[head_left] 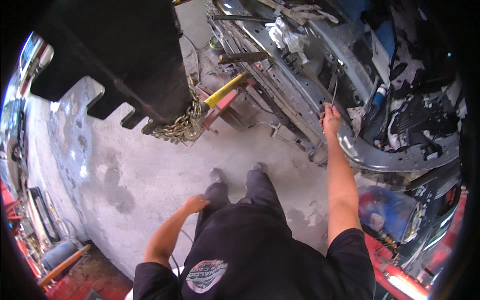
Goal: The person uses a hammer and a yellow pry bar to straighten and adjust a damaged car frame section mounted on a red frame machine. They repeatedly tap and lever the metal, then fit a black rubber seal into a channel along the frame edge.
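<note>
My right hand [330, 120] reaches far out to the right, over the sill of a stripped grey car body [345, 145]. Its fingers are closed around a thin metal rod [335, 92] that points up and away into the car's frame; the rod's far end is hard to make out. Beside this hand lies a crumpled greyish cloth [356, 115] inside the body. My left hand [195, 204] hangs low next to my left thigh, apart from the car. Its fingers blend into the dark trousers, so their pose is unclear.
A big dark steel plate with notches [130, 65] stands at upper left, a chain [185, 122] at its corner. A yellow bar [225, 90] and a wooden block [242, 58] sit beside the car. White crumpled plastic [287, 37] rests on the frame. A blue drum [387, 212] is at right.
</note>
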A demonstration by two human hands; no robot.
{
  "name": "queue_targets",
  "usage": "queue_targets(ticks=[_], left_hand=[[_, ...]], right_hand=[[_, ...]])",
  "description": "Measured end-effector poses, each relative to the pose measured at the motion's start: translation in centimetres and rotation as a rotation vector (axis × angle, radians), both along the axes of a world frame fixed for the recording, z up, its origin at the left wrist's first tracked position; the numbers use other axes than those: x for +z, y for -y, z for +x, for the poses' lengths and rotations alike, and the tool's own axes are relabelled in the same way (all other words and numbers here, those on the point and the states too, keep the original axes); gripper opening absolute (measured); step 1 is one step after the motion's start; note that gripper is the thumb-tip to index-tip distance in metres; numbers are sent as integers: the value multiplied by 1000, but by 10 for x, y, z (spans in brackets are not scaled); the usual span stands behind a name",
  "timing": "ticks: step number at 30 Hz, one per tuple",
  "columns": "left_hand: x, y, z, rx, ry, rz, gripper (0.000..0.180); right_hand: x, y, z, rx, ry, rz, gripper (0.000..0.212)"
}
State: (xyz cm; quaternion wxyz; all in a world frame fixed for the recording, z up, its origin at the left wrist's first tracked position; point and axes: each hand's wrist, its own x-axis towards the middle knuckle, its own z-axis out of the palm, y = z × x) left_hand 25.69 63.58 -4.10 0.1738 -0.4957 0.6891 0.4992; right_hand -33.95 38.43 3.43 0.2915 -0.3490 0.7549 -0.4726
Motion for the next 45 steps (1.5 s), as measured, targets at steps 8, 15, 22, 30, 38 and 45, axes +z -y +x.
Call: queue_targets(ticks=[8,15,22,30,38,45], left_hand=[[-123,-102,11,1110,146,-153,29],[-148,-131,-225,1322,124,-89,38],[-153,-147,-352,1252,169,112,49],[-228,-169,-355,1252,315,121,45],[-238,-166,-345,1318,234,142,37],[-247,-166,-352,1281,253,142,34]], right_hand=[[33,11,19,324,-288,155,24],[60,31,13,631,-769,17,33],[49,64,73,815,-907,-66,36],[14,59,65,769,-1164,-166,33],[13,58,76,773,-1261,-141,28],[14,60,78,802,-1275,-186,27]])
